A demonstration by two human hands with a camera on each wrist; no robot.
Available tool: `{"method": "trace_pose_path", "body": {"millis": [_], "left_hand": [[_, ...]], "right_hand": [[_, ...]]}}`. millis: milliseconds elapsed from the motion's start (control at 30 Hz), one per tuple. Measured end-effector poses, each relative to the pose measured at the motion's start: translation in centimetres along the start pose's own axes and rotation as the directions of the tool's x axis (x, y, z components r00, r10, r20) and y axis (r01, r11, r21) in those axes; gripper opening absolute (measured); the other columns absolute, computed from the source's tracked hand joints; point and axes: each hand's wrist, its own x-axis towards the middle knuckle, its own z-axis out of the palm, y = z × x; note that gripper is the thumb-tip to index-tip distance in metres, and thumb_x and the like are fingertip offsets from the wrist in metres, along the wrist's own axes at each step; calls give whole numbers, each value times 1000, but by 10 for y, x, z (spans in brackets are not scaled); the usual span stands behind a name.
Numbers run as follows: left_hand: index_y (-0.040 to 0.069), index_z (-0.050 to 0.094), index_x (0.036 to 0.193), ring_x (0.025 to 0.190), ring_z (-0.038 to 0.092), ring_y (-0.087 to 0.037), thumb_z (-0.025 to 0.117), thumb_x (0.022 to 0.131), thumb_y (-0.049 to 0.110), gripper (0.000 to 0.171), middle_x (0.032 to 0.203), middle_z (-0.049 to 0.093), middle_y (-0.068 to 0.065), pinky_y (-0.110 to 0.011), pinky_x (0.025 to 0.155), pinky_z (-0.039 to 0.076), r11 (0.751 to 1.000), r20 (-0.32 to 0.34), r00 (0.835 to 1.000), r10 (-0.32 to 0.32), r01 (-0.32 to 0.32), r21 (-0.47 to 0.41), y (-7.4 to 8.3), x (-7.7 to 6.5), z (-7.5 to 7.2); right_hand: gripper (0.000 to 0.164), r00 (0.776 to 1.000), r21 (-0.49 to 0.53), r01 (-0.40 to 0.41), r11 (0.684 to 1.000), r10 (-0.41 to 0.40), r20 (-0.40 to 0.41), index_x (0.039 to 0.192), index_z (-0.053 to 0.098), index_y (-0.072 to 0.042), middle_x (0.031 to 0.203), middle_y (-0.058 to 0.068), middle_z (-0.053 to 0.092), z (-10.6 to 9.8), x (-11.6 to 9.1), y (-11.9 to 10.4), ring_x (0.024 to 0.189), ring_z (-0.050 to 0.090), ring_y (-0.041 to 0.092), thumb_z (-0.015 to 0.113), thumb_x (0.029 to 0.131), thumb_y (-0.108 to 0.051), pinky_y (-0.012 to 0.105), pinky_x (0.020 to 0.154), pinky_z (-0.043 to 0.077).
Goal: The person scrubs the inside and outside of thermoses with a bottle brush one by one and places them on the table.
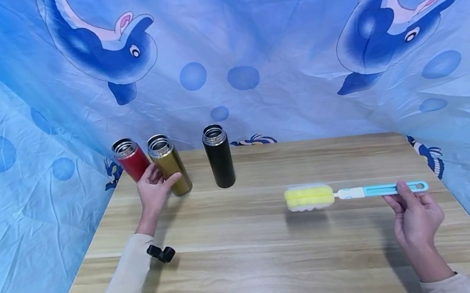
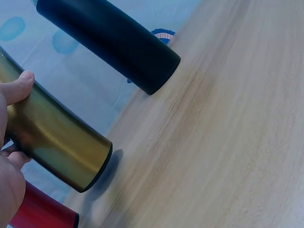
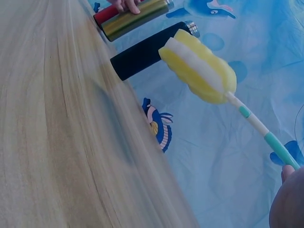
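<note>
My left hand (image 1: pixel 154 191) grips a gold bottle (image 1: pixel 172 169) around its middle, thumb on the near right side. The bottle has no lid, its steel threaded mouth shows, and a shadow lies by its base in the left wrist view. A red bottle (image 1: pixel 133 164) stands close on its left, partly behind the hand. To the right a black bottle (image 1: pixel 220 165) stands upright, also lidless. My right hand (image 1: pixel 418 224) pinches the turquoise end of a bottle brush (image 1: pixel 379 190). Its yellow and white sponge head (image 3: pixel 199 69) points left, held above the table with its shadow below.
The wooden table (image 1: pixel 249 262) reaches back to a blue cloth (image 1: pixel 286 62) printed with dolphins and bubbles. More of this cloth hangs at the left and right sides. A small black device (image 1: pixel 161 253) is fixed at the left sleeve.
</note>
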Motion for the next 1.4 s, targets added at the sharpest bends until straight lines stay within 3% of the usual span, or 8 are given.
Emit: {"method": "trace_pose_path", "body": {"millis": [200, 467, 633, 867, 1000, 1167, 1300, 1400], "left_hand": [[5, 54, 146, 123, 63, -21, 90, 77, 7, 79, 141, 60, -20, -34, 108, 48, 1000, -26, 1000, -10, 9, -29, -4, 2, 1], [3, 48, 150, 132, 56, -31, 89, 77, 5, 84, 145, 56, -21, -42, 113, 44, 999, -26, 999, -43, 42, -34, -8, 2, -1], [2, 49, 149, 131, 57, -32, 89, 77, 5, 82, 144, 57, -22, -41, 112, 45, 998, -47, 998, -48, 46, -48, -10, 3, -3], [3, 47, 150, 134, 55, -30, 89, 79, 12, 83, 147, 56, -19, -40, 114, 44, 999, -13, 999, -44, 44, -6, -10, 5, -3], [6, 44, 153, 141, 48, -28, 90, 79, 17, 88, 154, 49, -15, -40, 118, 38, 999, -12, 999, -42, 42, 15, -7, -1, -4], [7, 44, 152, 143, 47, -27, 88, 81, 30, 86, 156, 48, -12, -39, 118, 38, 996, -57, 997, -50, 54, 77, -2, -17, -6], [5, 49, 147, 139, 51, -28, 87, 82, 32, 80, 151, 53, -14, -40, 117, 39, 994, -120, 993, 7, 6, 108, 3, -32, -4], [5, 55, 140, 135, 55, -29, 87, 82, 28, 70, 144, 59, -14, -35, 116, 41, 986, -178, 977, 121, -96, 139, 9, -43, 0]], "right_hand": [[23, 1000, 9, -2, 1000, 2, -7, 105, 68, 11, 83, 16, 73, -2, -1, 2, 64, 74, 20, 78, 86, 3, 27, 60, 60], [25, 1000, 1, -2, 1000, 2, -1, 106, 68, 11, 83, 16, 73, -4, -3, 3, 65, 74, 20, 79, 85, 2, 27, 60, 59], [25, 1000, -1, -9, 1000, 9, -5, 105, 70, 10, 83, 16, 73, -4, -4, 3, 64, 74, 20, 81, 84, 1, 27, 60, 59], [21, 1000, 7, -16, 1000, 16, 1, 104, 70, 10, 83, 16, 73, -5, -3, 4, 65, 74, 20, 78, 86, 3, 27, 59, 59], [19, 1000, 7, -17, 1000, 17, 8, 103, 69, 10, 82, 16, 73, -5, -4, 6, 64, 74, 20, 77, 87, 5, 27, 59, 59], [20, 1000, 7, -22, 1000, 22, 16, 104, 69, 11, 82, 16, 73, -4, -5, 5, 64, 74, 20, 77, 87, 4, 27, 59, 59], [22, 999, 8, -27, 1000, 27, 27, 104, 69, 10, 83, 15, 73, -4, -6, 4, 66, 75, 20, 78, 86, 2, 27, 59, 59], [21, 999, 11, -25, 1000, 25, 35, 103, 69, 10, 84, 16, 73, -4, -7, 4, 66, 75, 21, 78, 86, 2, 27, 60, 59]]}}
